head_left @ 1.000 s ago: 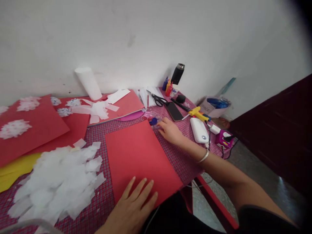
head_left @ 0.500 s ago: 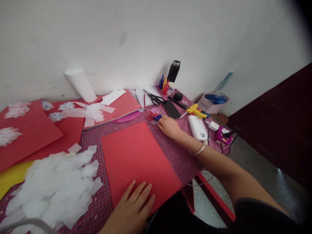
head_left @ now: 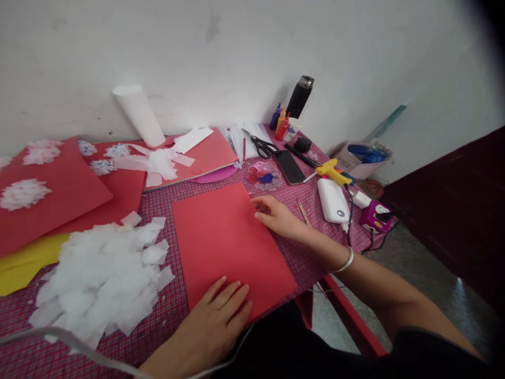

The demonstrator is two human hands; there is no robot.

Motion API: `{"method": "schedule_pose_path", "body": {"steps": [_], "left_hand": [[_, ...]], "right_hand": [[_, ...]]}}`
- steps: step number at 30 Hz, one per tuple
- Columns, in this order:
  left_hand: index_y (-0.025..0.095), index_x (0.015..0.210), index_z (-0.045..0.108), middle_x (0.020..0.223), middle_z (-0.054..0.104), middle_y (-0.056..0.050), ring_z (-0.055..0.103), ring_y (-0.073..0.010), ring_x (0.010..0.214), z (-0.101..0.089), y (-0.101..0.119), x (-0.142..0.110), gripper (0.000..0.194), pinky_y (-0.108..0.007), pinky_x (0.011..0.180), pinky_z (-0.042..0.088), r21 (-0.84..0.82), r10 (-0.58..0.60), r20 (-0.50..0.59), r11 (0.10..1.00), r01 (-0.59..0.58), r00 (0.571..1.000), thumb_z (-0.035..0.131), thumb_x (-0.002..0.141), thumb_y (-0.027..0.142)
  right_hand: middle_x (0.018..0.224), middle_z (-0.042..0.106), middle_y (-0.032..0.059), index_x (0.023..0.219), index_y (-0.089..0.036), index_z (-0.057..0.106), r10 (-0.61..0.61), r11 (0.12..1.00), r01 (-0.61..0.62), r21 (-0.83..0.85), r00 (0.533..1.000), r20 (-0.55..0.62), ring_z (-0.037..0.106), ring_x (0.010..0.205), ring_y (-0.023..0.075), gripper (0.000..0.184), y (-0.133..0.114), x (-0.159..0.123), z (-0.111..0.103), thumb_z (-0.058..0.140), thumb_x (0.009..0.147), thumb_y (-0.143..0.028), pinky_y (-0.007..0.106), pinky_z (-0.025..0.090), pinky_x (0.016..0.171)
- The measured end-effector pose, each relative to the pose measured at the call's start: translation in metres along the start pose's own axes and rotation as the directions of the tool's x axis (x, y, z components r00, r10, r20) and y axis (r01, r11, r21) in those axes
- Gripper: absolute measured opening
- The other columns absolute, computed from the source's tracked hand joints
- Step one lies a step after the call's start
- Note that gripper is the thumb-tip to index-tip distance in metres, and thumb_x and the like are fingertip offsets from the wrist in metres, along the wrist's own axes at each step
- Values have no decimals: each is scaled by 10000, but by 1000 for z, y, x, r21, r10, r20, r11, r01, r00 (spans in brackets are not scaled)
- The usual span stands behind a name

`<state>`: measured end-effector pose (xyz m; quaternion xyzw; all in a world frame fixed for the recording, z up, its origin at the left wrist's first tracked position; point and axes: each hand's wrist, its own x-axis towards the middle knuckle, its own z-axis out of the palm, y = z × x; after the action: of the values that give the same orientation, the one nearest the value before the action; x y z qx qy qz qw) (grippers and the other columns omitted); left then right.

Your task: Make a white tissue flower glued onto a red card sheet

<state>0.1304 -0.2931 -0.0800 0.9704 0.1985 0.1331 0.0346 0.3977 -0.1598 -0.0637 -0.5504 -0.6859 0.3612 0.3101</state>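
Observation:
A red sheet of paper (head_left: 224, 237) lies on the checked tablecloth in front of me. My left hand (head_left: 215, 326) rests flat near its lower left edge, fingers spread. Over the sheet's upper right edge is my right hand (head_left: 274, 215), its thumb and forefinger parted and nothing visible between them; the other fingers are partly hidden. Beyond it sits a clear flower-shaped palette (head_left: 276, 181) with red and blue paint. To the left of the sheet lies a big heap of white tissue paper squares (head_left: 102, 279).
Behind are scissors (head_left: 264, 147), a phone (head_left: 291, 167), paint bottles (head_left: 282, 126) and a black flask (head_left: 300, 97). A yellow glue gun (head_left: 333, 171), a white power bank (head_left: 332, 201) and a purple socket block (head_left: 374, 218) stand right. A grey cable (head_left: 74, 347) crosses the lower left.
My right hand has drawn back from the paint palette to the red sheet's right edge, its fingers now parted. My left hand stays on the sheet. The view has shifted slightly.

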Motion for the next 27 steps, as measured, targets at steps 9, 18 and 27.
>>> {"method": "schedule_pose_path", "body": {"steps": [9, 18, 27], "left_hand": [[206, 1314, 608, 1349, 649, -91, 584, -252, 1234, -11, -9, 2, 353, -453, 1085, 395, 5, 48, 153, 999, -49, 987, 387, 1044, 259], [147, 1391, 549, 1441, 569, -157, 540, -294, 1306, -19, -25, 11, 416, -487, 1109, 378, -4, -48, 256, 999, 50, 966, 430, 1021, 294], [189, 1263, 625, 1307, 654, -117, 607, -262, 1198, -74, -35, 22, 305, -439, 1006, 498, -398, -283, 188, 853, 337, 940, 496, 996, 261]], "right_hand": [[788, 618, -3, 986, -152, 658, 198, 956, -208, 206, 978, 67, 512, 616, 96, 215, -6, 22, 7, 559, 796, -142, 216, 401, 574], [728, 614, -9, 965, -144, 692, 217, 972, -216, 97, 976, -4, 456, 553, 90, 264, -4, 62, 10, 493, 796, -100, 212, 345, 535], [777, 675, 22, 914, -135, 723, 145, 989, -145, -23, 989, -19, 522, 645, 120, 245, -5, 73, 13, 539, 759, -88, 248, 418, 647]]}}
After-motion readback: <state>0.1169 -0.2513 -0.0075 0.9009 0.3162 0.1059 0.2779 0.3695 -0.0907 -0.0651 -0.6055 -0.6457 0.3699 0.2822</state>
